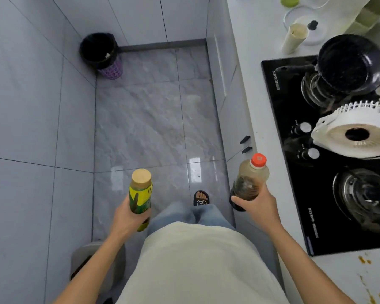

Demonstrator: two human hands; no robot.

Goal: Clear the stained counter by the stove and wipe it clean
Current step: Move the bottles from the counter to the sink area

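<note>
You stand in a narrow aisle, the grey tiled wall (31, 106) close on your left and the white counter (257, 88) running along your right; the marble-patterned floor (145, 119) ahead lies open up to the far wall. Your left hand (127, 218) has its fingers wrapped around a yellow-green bottle (140, 198) with a tan cap, held upright over the floor. Your right hand (258, 205) grips a clear bottle (249, 181) of dark liquid with an orange cap, held just off the counter's front edge, beside the black glass stove (294, 172). Orange-brown stains (364, 261) mark the counter at the near end of the stove, at lower right, well apart from both bottles. On the stove sit a black pan (351, 62) over the far burner and a white round appliance (355, 132) between the burners; the near burner (360, 194) is bare. A black-lined bin (99, 51) with a purple base stands in the far left corner. A grey bin (97, 260) sits by your left forearm, partly hidden. One sandalled foot (201, 197) shows below.
</note>
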